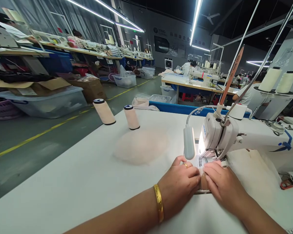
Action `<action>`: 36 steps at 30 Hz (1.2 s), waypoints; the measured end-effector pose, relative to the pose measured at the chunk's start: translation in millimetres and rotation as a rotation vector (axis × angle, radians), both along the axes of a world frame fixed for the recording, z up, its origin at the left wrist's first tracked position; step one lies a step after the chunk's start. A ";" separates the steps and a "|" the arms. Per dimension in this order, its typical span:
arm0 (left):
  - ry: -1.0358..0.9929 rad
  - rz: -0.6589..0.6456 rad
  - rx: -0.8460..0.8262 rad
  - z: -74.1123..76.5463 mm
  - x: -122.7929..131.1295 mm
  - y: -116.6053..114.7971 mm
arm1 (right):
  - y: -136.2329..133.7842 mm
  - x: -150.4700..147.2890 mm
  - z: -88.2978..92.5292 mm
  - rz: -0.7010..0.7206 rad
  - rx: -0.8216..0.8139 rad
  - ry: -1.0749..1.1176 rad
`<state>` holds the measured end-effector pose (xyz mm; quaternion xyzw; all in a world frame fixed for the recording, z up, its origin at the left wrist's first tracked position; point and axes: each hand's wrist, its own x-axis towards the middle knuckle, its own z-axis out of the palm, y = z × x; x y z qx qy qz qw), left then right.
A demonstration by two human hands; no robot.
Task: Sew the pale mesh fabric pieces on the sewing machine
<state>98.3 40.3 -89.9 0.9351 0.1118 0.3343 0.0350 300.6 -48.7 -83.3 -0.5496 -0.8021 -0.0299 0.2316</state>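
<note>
My left hand point(180, 180), with a gold bangle and a ring, lies at the left of the needle plate of a white sewing machine point(215, 130). Its fingers are curled and pressed together; anything under them is hidden. Opposite it, my right hand point(223, 183) rests with bent fingers close to the presser foot point(213, 154). Whatever its fingertips press is too small and covered to make out. Between the hands shows a brownish strip point(204, 182) at the machine bed. A small lamp point(189, 143) on a bent neck hangs just beyond my left fingers.
Two peach thread cones point(104, 112) stand on the white table point(88, 182). A blurred pale sheer piece point(141, 146) lies nearer. More sheer fabric point(254, 172) spreads under the machine arm. White cones point(270, 79) stand at right. Beyond are machine rows, plastic bins point(46, 100) and people.
</note>
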 end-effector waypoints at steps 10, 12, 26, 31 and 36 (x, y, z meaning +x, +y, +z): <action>0.048 0.033 -0.033 11.8 -4.3 -2.7 | 1.2 -0.3 -3.1 -0.003 0.011 -0.003; 0.059 0.040 -0.038 10.0 -3.2 0.5 | 3.4 -0.1 -4.3 -0.028 -0.017 0.000; 0.220 0.147 -0.112 6.8 5.5 14.4 | 4.6 -1.4 -8.3 -0.095 -0.040 0.016; 0.297 0.237 -0.213 16.0 13.1 15.6 | 4.9 -0.3 -12.8 -0.034 0.049 0.051; 0.299 0.293 -0.344 29.8 3.3 14.4 | 0.1 -5.1 -10.7 0.130 0.118 0.158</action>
